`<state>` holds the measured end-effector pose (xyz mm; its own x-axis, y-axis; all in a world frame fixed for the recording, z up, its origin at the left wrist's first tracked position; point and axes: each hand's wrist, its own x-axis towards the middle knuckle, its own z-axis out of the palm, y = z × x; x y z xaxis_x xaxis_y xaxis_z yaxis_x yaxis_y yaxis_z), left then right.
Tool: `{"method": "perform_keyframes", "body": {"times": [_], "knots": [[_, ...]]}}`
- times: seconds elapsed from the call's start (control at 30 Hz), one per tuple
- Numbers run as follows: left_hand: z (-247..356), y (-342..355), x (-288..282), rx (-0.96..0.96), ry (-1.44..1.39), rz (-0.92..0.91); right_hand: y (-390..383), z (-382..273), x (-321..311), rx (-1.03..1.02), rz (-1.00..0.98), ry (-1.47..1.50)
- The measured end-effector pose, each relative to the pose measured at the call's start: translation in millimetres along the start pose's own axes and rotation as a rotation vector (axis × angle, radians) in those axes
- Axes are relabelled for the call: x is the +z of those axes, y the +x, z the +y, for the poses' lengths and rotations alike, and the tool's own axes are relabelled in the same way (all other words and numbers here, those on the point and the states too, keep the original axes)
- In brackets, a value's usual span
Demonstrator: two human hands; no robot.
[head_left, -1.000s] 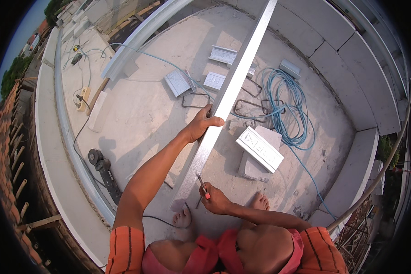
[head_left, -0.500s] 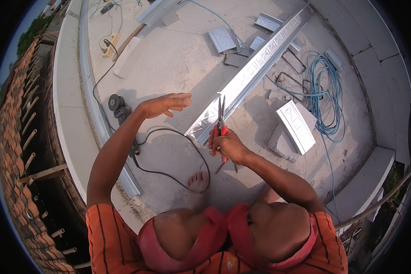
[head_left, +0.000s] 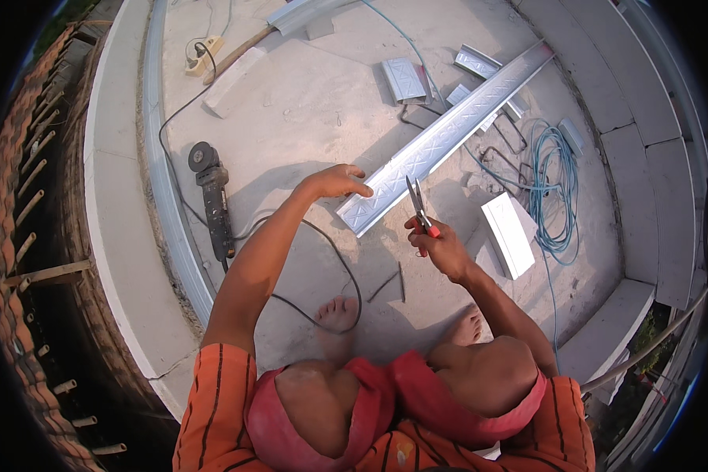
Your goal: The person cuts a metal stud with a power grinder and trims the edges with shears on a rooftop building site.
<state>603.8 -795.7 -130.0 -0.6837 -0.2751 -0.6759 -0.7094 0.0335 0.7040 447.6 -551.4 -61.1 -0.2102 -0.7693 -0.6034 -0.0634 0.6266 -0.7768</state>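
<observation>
On the concrete floor (head_left: 291,126), the long metal channel (head_left: 440,141) lay aslant, its far part crossing smaller metal pieces (head_left: 477,61). Had it rocked or slid there, its thin edge could have cut the bare left hand (head_left: 334,182); the parted blades of the red-handled snips (head_left: 422,214), close by, might have nicked it too. That hand's fingers were loosely spread at the channel's near end, contact unclear; the right hand (head_left: 446,252) had its fingers curled around the handles.
</observation>
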Motion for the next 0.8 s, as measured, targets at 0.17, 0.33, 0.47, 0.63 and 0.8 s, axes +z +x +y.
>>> {"method": "perform_keyframes", "body": {"times": [0.17, 0.33, 0.47, 0.63, 0.8], "knots": [[0.3, 12.6, 17.5, -0.008, -0.415, -0.320, -14.9, 14.3, -13.7, 0.023, 0.019, 0.011], [-30.7, 8.8, 53.8, 0.054, -1.109, -0.427, -30.2, 10.6, -28.3, 0.047, -0.081, -0.031], [2.6, -15.9, 98.7, 0.237, -1.460, -0.835, -41.7, 15.7, -39.8, 0.041, -0.084, 0.082], [-2.8, -9.7, 107.8, 0.210, -1.337, -0.819, -35.4, 25.7, -45.5, 0.085, -0.091, 0.034], [5.8, -21.5, 95.3, 0.108, -0.934, -0.627, -33.2, 25.8, -51.6, 0.196, -0.085, 0.062]]}}
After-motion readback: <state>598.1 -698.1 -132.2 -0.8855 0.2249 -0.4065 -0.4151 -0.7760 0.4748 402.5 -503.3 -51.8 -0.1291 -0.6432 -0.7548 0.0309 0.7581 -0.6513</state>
